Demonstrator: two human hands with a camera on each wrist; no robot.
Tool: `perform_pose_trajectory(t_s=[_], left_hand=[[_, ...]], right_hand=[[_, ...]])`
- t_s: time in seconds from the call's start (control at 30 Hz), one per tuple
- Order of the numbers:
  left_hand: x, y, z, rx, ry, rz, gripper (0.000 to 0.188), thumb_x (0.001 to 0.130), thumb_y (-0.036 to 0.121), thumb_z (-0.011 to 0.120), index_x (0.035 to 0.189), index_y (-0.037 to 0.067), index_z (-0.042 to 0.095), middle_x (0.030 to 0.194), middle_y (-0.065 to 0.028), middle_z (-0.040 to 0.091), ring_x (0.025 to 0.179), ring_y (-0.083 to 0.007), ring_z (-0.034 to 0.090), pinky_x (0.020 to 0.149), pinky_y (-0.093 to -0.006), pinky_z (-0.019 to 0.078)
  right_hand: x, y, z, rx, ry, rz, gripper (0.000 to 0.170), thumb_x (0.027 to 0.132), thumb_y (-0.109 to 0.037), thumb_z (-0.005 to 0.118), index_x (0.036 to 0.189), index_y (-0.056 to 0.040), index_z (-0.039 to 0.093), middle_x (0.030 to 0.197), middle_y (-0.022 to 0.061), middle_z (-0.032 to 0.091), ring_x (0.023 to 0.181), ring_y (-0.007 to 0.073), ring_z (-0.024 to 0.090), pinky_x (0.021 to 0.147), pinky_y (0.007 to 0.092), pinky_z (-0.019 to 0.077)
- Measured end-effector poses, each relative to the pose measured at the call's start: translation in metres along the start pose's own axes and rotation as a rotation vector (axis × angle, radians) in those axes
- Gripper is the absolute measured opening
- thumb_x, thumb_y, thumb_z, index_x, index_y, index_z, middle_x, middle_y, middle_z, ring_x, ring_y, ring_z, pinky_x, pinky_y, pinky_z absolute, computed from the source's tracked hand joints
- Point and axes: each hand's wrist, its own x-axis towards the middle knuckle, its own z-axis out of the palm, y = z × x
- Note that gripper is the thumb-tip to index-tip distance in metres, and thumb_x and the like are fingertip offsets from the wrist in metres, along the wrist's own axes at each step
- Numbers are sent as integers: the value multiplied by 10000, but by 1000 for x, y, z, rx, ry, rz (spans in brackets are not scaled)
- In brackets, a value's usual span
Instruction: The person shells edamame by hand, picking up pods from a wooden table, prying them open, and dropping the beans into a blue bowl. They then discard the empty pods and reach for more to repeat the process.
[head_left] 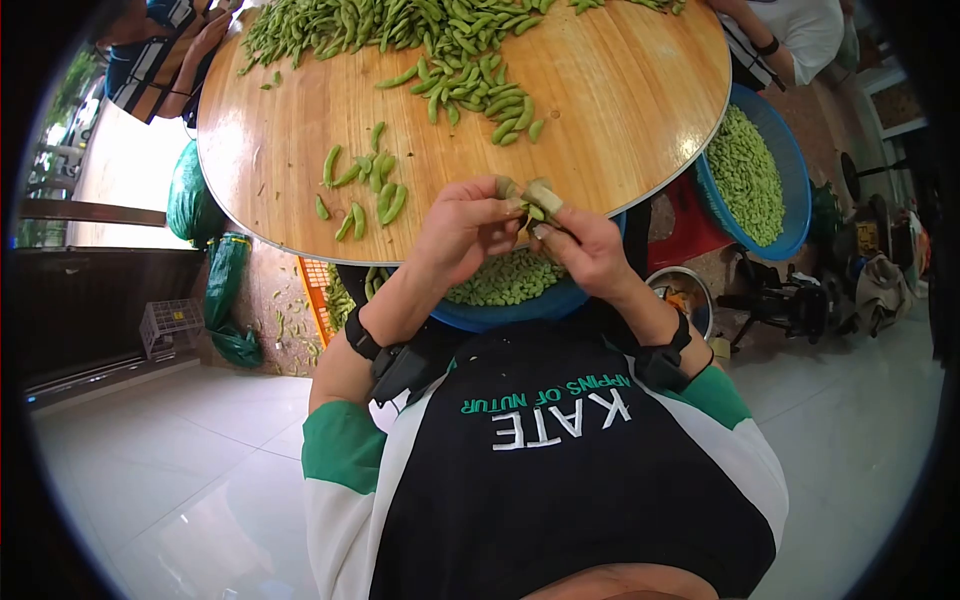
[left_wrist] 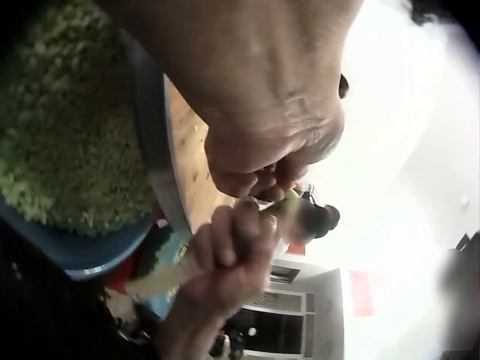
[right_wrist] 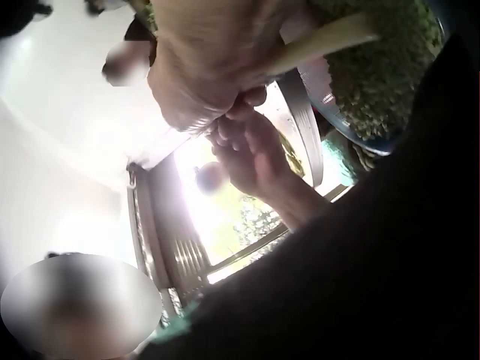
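Grip: both hands grasp one small green pod (head_left: 535,211), fingertips curled in and nearly meeting; left hand (head_left: 468,228) pinches at one side, right hand (head_left: 592,256) at the other. Pod sits between the two, at the table's near edge. Blue basin (head_left: 470,319) with shelled beans (head_left: 508,280) lies below the grip, on the body side. Loose pods (head_left: 387,203) on the table (head_left: 625,110), to the left of the grip; larger pod heap (head_left: 380,25) beyond it.

Handling, my judgement: step looks like opening the pod. Best to hold it lightly near its ends, thumb on the seam, and press just behind each bean; too hard a pinch may bruise beans or shoot them wide. Keeping the pod over the basin, clear of the table's rim, should catch what drops. Empty shell wants keeping out of the beans.

Views: head view alone gives the full layout, including a second blue basin (head_left: 797,195) out to the right of the grip. Left wrist view shows a pale strip (left_wrist: 161,280) standing well out from the right hand; from above it looks like a short patch. Its purpose, cannot tell. Right wrist view sees the hands from the other side, but the pod is hidden by fingers.
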Motion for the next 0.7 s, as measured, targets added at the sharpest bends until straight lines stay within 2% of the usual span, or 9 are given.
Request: perform_pose_trajectory(t_s=[0.03, 0.13, 0.17, 0.23, 0.37, 0.47, 0.53, 0.63, 0.7], left_hand=[[0, -1, -2, -112, -49, -77, 25, 848, 21, 589, 872, 16, 584, 702, -27, 580, 579, -73, 511, 461, -204, 349], [1, -9, -3, -58, 56, -81, 21, 860, 36, 578, 864, 15, 577, 696, -40, 585, 548, -78, 509, 422, -212, 344], [2, -12, 0, -56, 54, -82, 21, 860, 36, 578, 864, 15, 577, 696, -40, 585, 548, -78, 509, 422, -212, 344], [-1, -14, 13, 259, 170, 30, 35, 865, 47, 569, 863, 12, 577, 693, -46, 589, 523, -79, 507, 399, -225, 344], [-12, -10, 14, 283, 102, 32, 63, 873, 71, 573, 878, 8, 579, 713, -43, 606, 542, -74, 524, 425, -232, 371], [-25, 6, 6, 655, 208, 117, 57, 848, 60, 584, 889, 21, 589, 755, -54, 612, 587, -152, 562, 500, -285, 430], [-32, 23, -9, 1662, 455, 821, 83, 810, 50, 590, 889, 25, 597, 800, -104, 597, 709, -270, 579, 622, -363, 462], [-20, 41, -10, 2043, 628, 866, 100, 783, 46, 585, 879, 23, 601, 834, -158, 560, 819, -356, 548, 701, -418, 452], [3, 38, -13, 1878, 533, 868, 98, 795, 67, 582, 878, 18, 601, 844, -165, 558, 838, -358, 546, 717, -430, 446]], right_hand=[[1, 5, 2, -465, 36, -359, 384, 905, -40, 562, 1282, 2, 497, 824, 45, 603, 658, 114, 563, 565, 265, 476], [-4, 4, -3, -684, -4, -320, 391, 879, -27, 597, 1257, 16, 502, 861, 71, 617, 771, 144, 605, 674, 299, 505], [-4, 1, -1, -685, -1, -320, 391, 879, -27, 597, 1257, 16, 502, 861, 71, 617, 771, 144, 605, 674, 299, 505], [-6, -12, 7, -332, 97, -41, 364, 878, -43, 604, 1227, 14, 519, 856, 69, 618, 752, 124, 605, 666, 275, 494], [-9, -10, 7, -322, 149, -8, 286, 878, -54, 608, 1149, 16, 548, 809, 57, 606, 721, 98, 590, 633, 250, 477], [-12, -15, -2, -70, 185, 178, 193, 877, -63, 615, 1045, 21, 573, 738, 43, 587, 661, 79, 567, 585, 227, 458], [-16, -19, -9, -212, 22, 189, 142, 873, -72, 627, 976, 17, 588, 680, 23, 568, 621, 69, 553, 562, 219, 446], [-18, -18, -7, -322, -60, 133, 194, 847, -81, 665, 1009, 6, 604, 626, 22, 527, 558, 73, 500, 517, 227, 409], [-15, -13, -3, -351, -101, 76, 286, 836, -108, 691, 1080, 7, 596, 601, 25, 464, 526, 84, 434, 494, 239, 376]])
